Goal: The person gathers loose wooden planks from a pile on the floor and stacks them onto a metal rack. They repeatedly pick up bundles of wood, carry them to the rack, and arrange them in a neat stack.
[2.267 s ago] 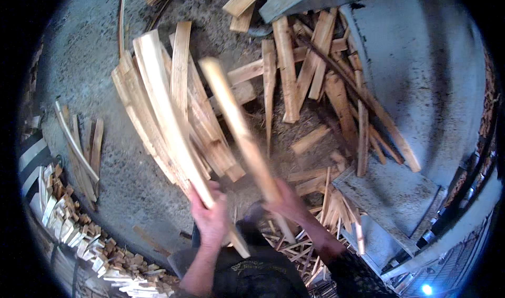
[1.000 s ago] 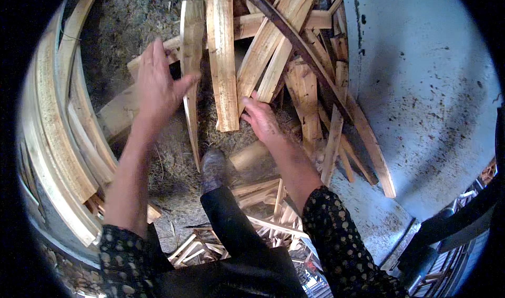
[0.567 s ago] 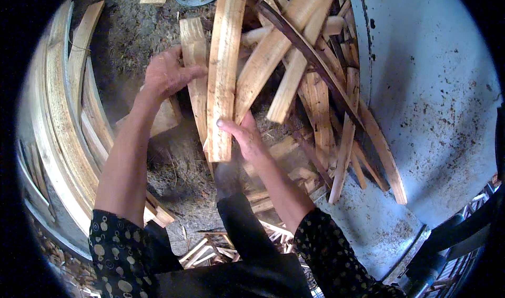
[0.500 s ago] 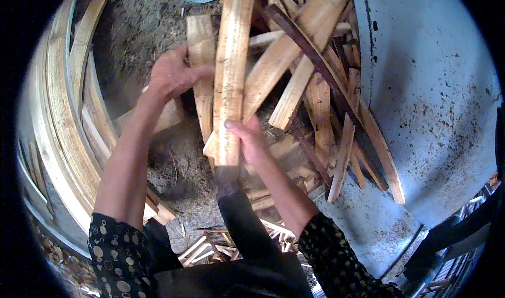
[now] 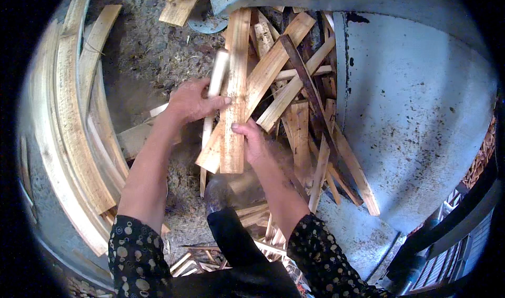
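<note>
Upright in front of me stands a long flat wooden board [image 5: 236, 61], its lower end gripped in my right hand [image 5: 253, 141], thumb across its face. A second wooden board [image 5: 210, 150] crosses behind it at a slant, and my right fingers are hidden behind both. My left hand [image 5: 193, 103] is curled round a narrow wooden slat [image 5: 218, 74], seen edge-on and slightly blurred. The left thumb reaches over to the upright board's left edge.
Several loose slats and a dark strip [image 5: 310, 82] lie piled at right against a rusty pale-blue metal panel [image 5: 410, 108]. Long curved boards [image 5: 68, 113] lie at left. A dark boot [image 5: 218, 190] shows below, with split wood pieces [image 5: 184, 264] near it.
My left hand has shifted right, closer to the upright board, and its slat has turned from flat to edge-on. The view has shifted, bringing a blue metal edge in at the top.
</note>
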Demonstrator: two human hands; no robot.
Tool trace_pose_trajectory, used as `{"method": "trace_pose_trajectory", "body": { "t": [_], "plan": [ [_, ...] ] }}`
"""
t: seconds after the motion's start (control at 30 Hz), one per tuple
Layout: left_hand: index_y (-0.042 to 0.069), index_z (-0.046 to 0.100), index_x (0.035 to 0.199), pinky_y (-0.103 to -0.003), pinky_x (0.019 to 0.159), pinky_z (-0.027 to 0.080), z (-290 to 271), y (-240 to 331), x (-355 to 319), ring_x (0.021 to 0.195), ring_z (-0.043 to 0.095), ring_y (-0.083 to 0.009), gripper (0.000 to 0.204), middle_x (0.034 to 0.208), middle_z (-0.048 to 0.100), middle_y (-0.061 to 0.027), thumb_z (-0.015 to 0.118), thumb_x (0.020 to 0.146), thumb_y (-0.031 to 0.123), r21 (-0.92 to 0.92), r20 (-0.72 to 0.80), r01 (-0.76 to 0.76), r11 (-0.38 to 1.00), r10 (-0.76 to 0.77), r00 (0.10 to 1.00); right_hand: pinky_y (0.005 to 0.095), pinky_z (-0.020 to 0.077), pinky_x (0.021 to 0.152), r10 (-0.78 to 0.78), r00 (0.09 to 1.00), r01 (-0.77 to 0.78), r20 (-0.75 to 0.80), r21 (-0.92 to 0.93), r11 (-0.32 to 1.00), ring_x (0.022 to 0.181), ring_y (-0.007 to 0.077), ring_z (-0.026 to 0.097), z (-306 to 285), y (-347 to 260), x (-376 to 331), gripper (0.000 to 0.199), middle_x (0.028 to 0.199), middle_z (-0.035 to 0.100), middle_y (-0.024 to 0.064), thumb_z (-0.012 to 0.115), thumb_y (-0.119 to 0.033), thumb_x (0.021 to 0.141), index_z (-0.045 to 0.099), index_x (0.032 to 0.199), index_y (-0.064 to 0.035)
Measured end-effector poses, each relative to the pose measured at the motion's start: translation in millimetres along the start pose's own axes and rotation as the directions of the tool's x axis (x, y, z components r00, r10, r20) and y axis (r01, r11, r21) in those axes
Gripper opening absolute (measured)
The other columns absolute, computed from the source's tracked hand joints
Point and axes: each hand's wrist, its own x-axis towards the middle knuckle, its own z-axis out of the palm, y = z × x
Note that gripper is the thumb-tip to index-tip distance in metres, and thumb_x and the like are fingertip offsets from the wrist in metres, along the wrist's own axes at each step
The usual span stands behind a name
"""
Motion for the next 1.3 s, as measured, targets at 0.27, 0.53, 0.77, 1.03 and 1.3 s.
{"method": "trace_pose_trajectory", "body": {
  "t": [0.27,0.53,0.77,1.03,1.3],
  "plan": [
    [-0.001,0.059,0.09,-0.032,0.061,0.046,-13.7,32.2,-1.9,0.066,0.056,-0.0163,0.046,0.072,0.06,-0.0108,0.059,0.075,0.043,-0.23,-0.075,-0.05,0.972,0.033,0.997,0.0356,0.0498,0.07,-0.023,0.999,0.029,-0.029,0.23,0.973,0.074,0.0219,0.058,23.5,-31.6,9.8,0.037,0.083,0.057,0.0102,0.058,-0.019,0.072,0.05,0.103,0.0002],
    [0.004,0.053,0.102,-0.039,0.071,0.048,-41.7,132.6,-94.3,0.076,0.061,-0.0297,0.045,0.079,0.062,-0.0172,0.057,0.074,0.038,-0.028,0.199,-0.12,0.992,0.124,0.972,0.035,0.0506,0.07,0.107,0.994,-0.098,-0.024,0.249,0.964,0.074,0.0233,0.06,-14.1,-81.8,-104.8,0.038,0.087,0.06,0.0127,0.047,-0.027,0.076,0.053,0.102,0.0008],
    [-0.002,0.049,0.106,-0.04,0.082,0.043,-36.8,143.2,-212.1,0.096,0.053,-0.032,0.044,0.105,0.053,-0.0211,0.056,0.078,0.031,-0.561,0.264,0.198,0.804,-0.053,0.963,0.035,0.0503,0.071,0.192,0.981,-0.179,0.022,0.471,0.863,0.076,0.0217,0.06,-0.9,-40.1,-208.2,0.043,0.091,0.059,0.0129,0.046,-0.031,0.076,0.051,0.107,-0.0003],
    [0.0,0.038,0.12,-0.031,0.093,0.033,-61.2,108.0,-317.8,0.112,0.039,-0.0172,0.054,0.121,0.043,-0.01,0.05,0.083,0.037,-0.851,0.265,0.325,0.412,-0.196,0.944,0.0348,0.0506,0.065,0.385,0.922,-0.34,0.046,0.573,0.745,0.069,0.0211,0.06,47.1,28.2,-213.1,0.043,0.08,0.06,0.0096,0.047,-0.039,0.075,0.054,0.098,-0.0032],
    [0.005,0.047,0.1,-0.049,0.095,0.028,-157.2,123.2,-434.8,0.104,0.047,-0.0323,0.05,0.09,0.058,-0.0153,0.054,0.076,0.048,-0.677,-0.168,-0.286,0.678,0.236,0.957,0.0374,0.0496,0.071,0.386,0.92,-0.325,-0.066,0.422,0.846,0.077,0.0249,0.058,108.6,18.1,-246.3,0.046,0.088,0.058,0.0128,0.052,-0.032,0.073,0.049,0.106,0.0]
  ]
}}
